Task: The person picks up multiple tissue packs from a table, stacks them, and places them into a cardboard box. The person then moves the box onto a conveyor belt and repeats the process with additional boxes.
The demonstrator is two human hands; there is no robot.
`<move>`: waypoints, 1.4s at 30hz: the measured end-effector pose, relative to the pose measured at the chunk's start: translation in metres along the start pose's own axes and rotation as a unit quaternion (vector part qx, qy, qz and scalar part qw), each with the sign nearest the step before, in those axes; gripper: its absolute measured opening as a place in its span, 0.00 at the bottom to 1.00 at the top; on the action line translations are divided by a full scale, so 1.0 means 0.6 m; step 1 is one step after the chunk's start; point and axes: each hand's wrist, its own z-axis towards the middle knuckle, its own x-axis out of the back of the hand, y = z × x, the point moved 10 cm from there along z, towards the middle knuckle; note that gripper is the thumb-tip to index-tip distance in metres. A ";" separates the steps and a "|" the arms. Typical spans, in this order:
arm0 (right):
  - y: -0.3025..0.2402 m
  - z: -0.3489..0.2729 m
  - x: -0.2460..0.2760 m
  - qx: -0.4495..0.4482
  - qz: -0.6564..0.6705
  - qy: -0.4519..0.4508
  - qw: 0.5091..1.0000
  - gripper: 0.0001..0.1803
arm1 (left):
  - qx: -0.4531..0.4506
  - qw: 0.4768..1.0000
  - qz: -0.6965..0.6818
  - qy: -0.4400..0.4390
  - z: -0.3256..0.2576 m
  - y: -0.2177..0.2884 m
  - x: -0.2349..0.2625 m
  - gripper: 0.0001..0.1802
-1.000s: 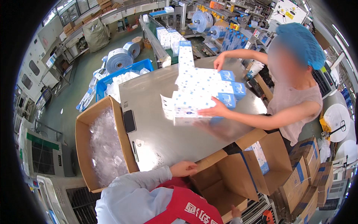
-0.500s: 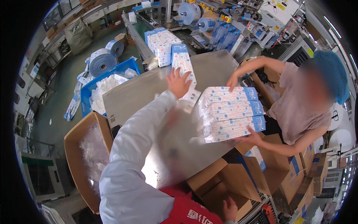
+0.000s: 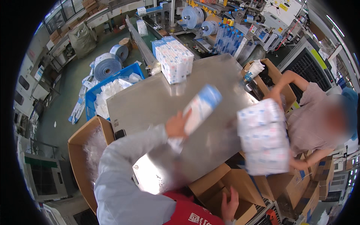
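My left hand (image 3: 177, 126) is closed round a long white-and-blue soft pack (image 3: 204, 105), probably tissues, held tilted over the metal table (image 3: 138, 103); motion blurs it. Low in the view, my right hand (image 3: 229, 205) has its fingers stretched out and nothing in them. It is beside an open brown carton (image 3: 213, 178). To the right, a co-worker's two hands grip a stack of similar packs (image 3: 264, 140), blurred, above the cartons. A block of patterned packs (image 3: 174, 62) stands at the table's far edge, by the conveyor.
A blue crate (image 3: 92, 99) of white plastic scraps stands left of the table, with a carton (image 3: 73, 144) of clear film nearer me. Film rolls (image 3: 107, 69) lie on the floor. A small carton (image 3: 277, 75) holding odds and ends is at the far right. Machinery fills the back.
My left hand has taken hold of a pack and drawn it nearer over the table. The co-worker has moved the stack rightward and nearer, turning it. My right hand has risen slightly.
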 end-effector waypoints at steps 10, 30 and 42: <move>-0.232 0.129 -0.229 0.399 -0.200 -0.290 0.847 0.59 | 0.107 0.954 0.087 0.266 0.180 -0.079 0.214 0.36; -0.193 0.112 -0.182 0.469 -0.111 -0.139 0.865 0.60 | 0.046 0.976 0.121 0.178 -0.135 0.052 0.076 0.63; 0.055 -0.257 0.377 0.090 -0.087 0.324 0.938 0.41 | -0.072 0.910 -0.408 -0.012 -0.171 0.358 0.012 0.50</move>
